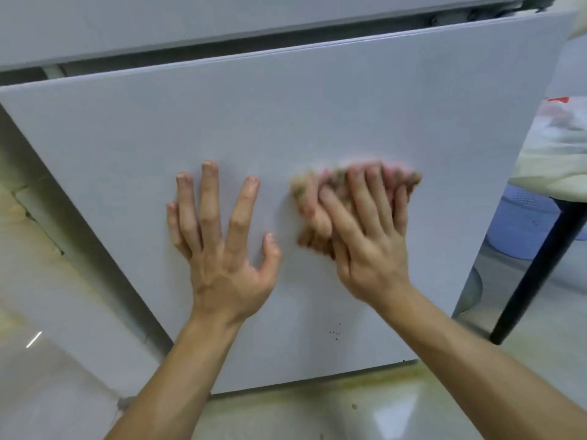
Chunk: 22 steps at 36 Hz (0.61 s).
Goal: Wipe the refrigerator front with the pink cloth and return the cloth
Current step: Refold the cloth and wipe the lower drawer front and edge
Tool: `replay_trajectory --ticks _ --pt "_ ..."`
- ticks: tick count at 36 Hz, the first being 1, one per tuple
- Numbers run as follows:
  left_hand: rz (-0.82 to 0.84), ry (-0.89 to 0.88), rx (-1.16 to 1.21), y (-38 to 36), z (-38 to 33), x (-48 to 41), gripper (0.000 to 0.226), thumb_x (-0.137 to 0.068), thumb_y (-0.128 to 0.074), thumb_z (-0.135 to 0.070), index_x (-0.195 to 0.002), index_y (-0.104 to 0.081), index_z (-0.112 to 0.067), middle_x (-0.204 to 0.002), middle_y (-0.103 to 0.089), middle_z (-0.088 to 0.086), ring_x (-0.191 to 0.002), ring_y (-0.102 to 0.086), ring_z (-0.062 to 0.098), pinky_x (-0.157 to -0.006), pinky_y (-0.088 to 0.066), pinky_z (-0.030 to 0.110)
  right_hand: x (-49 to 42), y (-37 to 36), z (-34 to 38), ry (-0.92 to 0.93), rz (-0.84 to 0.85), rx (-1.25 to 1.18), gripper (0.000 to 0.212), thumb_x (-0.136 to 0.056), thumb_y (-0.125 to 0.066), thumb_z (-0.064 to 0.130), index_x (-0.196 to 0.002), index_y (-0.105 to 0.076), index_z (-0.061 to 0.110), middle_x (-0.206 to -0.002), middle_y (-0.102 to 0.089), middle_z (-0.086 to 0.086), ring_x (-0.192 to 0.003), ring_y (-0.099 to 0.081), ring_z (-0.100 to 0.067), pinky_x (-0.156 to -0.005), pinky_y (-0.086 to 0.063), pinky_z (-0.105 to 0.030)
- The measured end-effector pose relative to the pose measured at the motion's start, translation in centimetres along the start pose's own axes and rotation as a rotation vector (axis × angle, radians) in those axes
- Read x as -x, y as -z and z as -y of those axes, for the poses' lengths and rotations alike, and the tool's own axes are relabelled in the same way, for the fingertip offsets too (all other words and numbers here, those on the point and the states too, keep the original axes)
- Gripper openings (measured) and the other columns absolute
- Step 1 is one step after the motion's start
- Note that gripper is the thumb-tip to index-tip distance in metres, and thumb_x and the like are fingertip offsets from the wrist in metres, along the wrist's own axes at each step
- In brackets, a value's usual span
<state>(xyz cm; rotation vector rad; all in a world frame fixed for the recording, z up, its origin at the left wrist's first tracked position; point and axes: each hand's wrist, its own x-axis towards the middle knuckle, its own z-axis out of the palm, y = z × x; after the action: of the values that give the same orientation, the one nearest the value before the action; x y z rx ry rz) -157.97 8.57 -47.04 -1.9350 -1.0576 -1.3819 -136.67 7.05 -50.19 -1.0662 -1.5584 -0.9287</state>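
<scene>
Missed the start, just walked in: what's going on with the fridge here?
A person is wiping the white refrigerator door. The right hand presses the pink cloth flat against it; both are motion-blurred, so it looks mid-stroke. The left hand lies beside it, fingers spread on the door, holding nothing. A few dark specks sit lower on the door, below the cloth.
</scene>
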Motion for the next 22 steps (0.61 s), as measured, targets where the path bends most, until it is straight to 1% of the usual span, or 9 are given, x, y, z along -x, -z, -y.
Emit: replay_trajectory --ticks 2,4,6,10,14,16,18,20,22 --pt "0.003 -0.005 -0.001 -0.4 -0.4 0.0 0.074 -0.089 -0.067 -0.028 -0.158 -0.041 -0.02 -0.168 -0.022 0.021 -0.156 -0.014 0.048 -0.126 -0.007 0.064 5.9 0.0 -1.8 0.114 0.122 0.042 0.057 -0.106 -0.049 0.026 -0.161 -0.036 0.028 -0.174 -0.016 -0.005 -0.161 -0.016 -0.025 -0.13 -0.008 -0.051" --pt "0.007 -0.007 -0.004 -0.7 -0.9 0.2 0.073 -0.089 -0.067 -0.029 -0.157 -0.043 -0.019 -0.169 -0.022 0.02 -0.156 -0.014 0.048 -0.125 -0.007 0.066 11.2 0.7 -3.9 0.188 0.236 0.086 0.069 -0.099 -0.059 0.029 -0.163 -0.032 0.033 -0.175 -0.015 -0.001 -0.161 -0.018 -0.022 -0.131 -0.007 -0.048" --pt "0.01 -0.012 0.001 -0.9 -1.4 0.5 0.073 -0.089 -0.066 -0.029 -0.157 -0.043 -0.019 -0.169 -0.022 0.02 -0.157 -0.014 0.048 -0.125 -0.007 0.066 14.2 1.6 -5.4 0.228 0.297 0.13 0.077 -0.096 -0.061 0.03 -0.164 -0.027 0.034 -0.175 -0.014 0.002 -0.161 -0.016 -0.019 -0.132 -0.005 -0.046" --pt "0.002 -0.047 0.015 -1.4 -2.4 0.9 0.07 -0.088 -0.065 -0.028 -0.155 -0.044 -0.019 -0.168 -0.024 0.018 -0.156 -0.016 0.046 -0.126 -0.005 0.062 14.8 2.4 -6.3 0.229 0.367 0.132 0.076 -0.098 -0.054 0.032 -0.166 -0.019 0.036 -0.175 -0.009 0.006 -0.162 -0.012 -0.016 -0.132 -0.003 -0.044" --pt "0.012 -0.047 0.017 -1.9 -3.5 1.2 0.071 -0.088 -0.066 -0.029 -0.155 -0.044 -0.02 -0.168 -0.024 0.017 -0.157 -0.016 0.045 -0.127 -0.005 0.061 13.4 3.0 -5.9 0.182 0.403 0.101 0.077 -0.099 -0.052 0.026 -0.165 -0.016 0.039 -0.175 -0.005 0.009 -0.162 -0.009 -0.014 -0.131 0.0 -0.042" --pt "0.026 -0.044 0.022 -2.1 -4.0 1.3 0.071 -0.088 -0.066 -0.03 -0.155 -0.044 -0.021 -0.169 -0.024 0.017 -0.157 -0.015 0.045 -0.126 -0.005 0.062 10.8 3.3 -6.0 0.143 0.359 0.051 0.074 -0.099 -0.052 0.022 -0.165 -0.021 0.037 -0.176 -0.003 0.008 -0.162 -0.007 -0.016 -0.131 0.002 -0.043" --pt "0.032 -0.04 0.029 -2.5 -4.6 1.3 0.071 -0.089 -0.065 -0.031 -0.155 -0.044 -0.021 -0.169 -0.023 0.017 -0.157 -0.014 0.045 -0.126 -0.006 0.062 6.4 3.5 -6.2 0.021 0.251 -0.029 0.068 -0.101 -0.051 0.017 -0.163 -0.027 0.033 -0.176 -0.001 0.005 -0.162 -0.003 -0.017 -0.131 0.003 -0.044" --pt "0.03 -0.043 0.03 -2.8 -5.2 1.3 0.07 -0.089 -0.065 -0.031 -0.155 -0.044 -0.022 -0.169 -0.022 0.016 -0.158 -0.015 0.044 -0.126 -0.006 0.062 0.8 4.0 -6.1 -0.161 0.1 -0.088 0.065 -0.102 -0.047 0.011 -0.164 -0.028 0.022 -0.174 -0.01 -0.007 -0.161 -0.001 -0.019 -0.13 0.004 -0.049" --pt "0.018 -0.053 0.021 -3.1 -5.7 1.1 0.07 -0.089 -0.065 -0.03 -0.155 -0.044 -0.021 -0.169 -0.022 0.016 -0.158 -0.015 0.044 -0.126 -0.005 0.062 -4.5 4.7 -6.1 -0.287 -0.036 -0.14 0.058 -0.104 -0.045 0.007 -0.161 -0.033 0.009 -0.17 -0.019 -0.023 -0.161 -0.006 -0.029 -0.129 0.003 -0.057"
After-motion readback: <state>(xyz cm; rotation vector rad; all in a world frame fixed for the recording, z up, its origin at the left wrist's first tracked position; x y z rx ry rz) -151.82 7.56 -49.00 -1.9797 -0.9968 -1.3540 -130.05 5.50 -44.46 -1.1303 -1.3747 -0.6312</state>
